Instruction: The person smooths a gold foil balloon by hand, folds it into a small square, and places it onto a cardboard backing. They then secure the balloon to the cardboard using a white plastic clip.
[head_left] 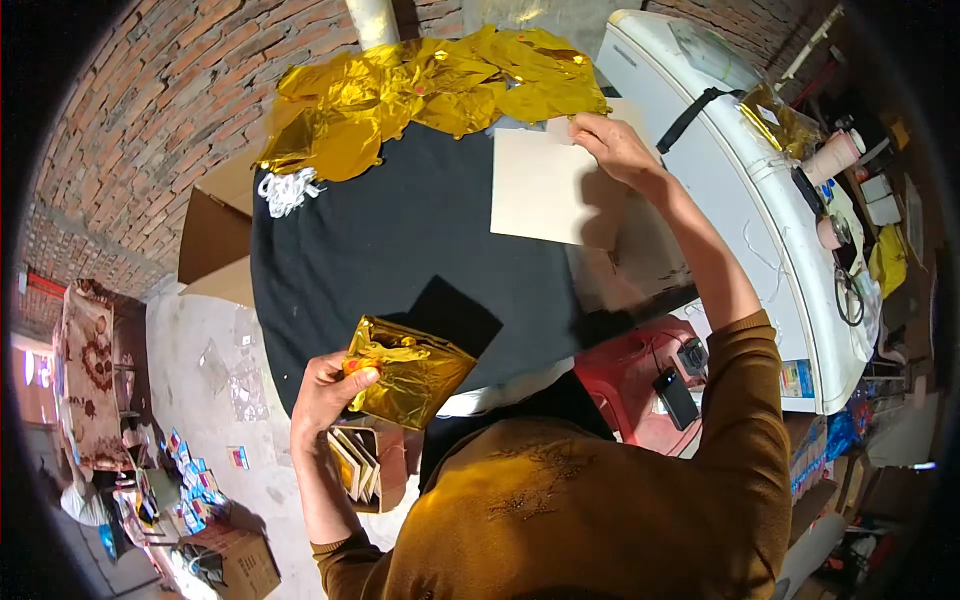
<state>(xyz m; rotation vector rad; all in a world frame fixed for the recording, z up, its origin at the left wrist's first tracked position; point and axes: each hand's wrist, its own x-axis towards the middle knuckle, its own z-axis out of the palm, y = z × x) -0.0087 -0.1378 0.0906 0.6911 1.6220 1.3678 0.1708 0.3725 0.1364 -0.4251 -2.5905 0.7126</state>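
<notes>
My left hand grips a folded gold foil packet over the near left edge of the black cloth, thumb on top. At the far right of the cloth, the bent fingers of my right hand close on the top edge of a cream square board. Crumpled gold foil sheets with small orange spots lie along the far edge, left of my right hand. A bundle of white string sits below their left end.
An open cardboard box stands left of the cloth. Below my left hand, a small box holds gold-edged pieces. A white cabinet is at right, with thread spools beyond. A red stool carries a black device.
</notes>
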